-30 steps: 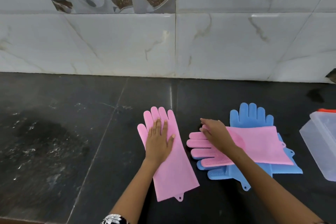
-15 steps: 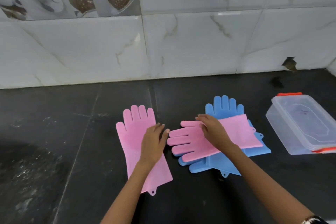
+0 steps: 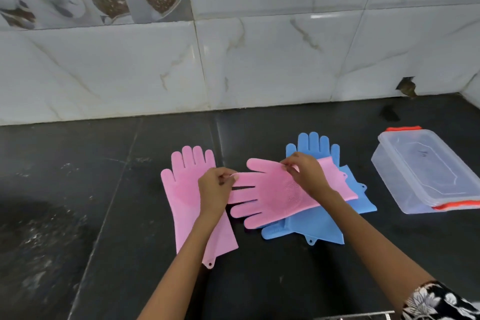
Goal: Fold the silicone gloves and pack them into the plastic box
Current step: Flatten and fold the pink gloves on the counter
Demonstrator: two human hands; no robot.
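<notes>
Gloves of silicone, two pink and two blue, lay on the black stone desk (image 3: 259, 293) near the tiled wall (image 3: 259, 65). The first pink glove (image 3: 187, 179) lay flat with fingers toward the wall; the left forearm hid part of its cuff, and a small hang tab showed at its near corner. The second pink glove (image 3: 272, 195) lay crosswise, fingers pointing left, its palm showing a round patch of fine bristles. It covered most of the blue gloves (image 3: 319, 226), of which only one set of fingers, two cuff edges and a tab could be seen; how the two blue ones overlapped could not be made out. The left hand (image 3: 214, 189) pinched one finger of the second pink glove, thumb against curled fingers. The right hand (image 3: 305, 171) pinched the far edge of that glove near its thumb, hiding part of the cuff. The box (image 3: 426, 171), translucent plastic with rounded corners and orange clips, stood on the desk to the right, well apart from the gloves; its lid was on, and its right end was cut off by the frame. A patterned sleeve (image 3: 436, 301) showed at the lower right corner, partly out of view.
</notes>
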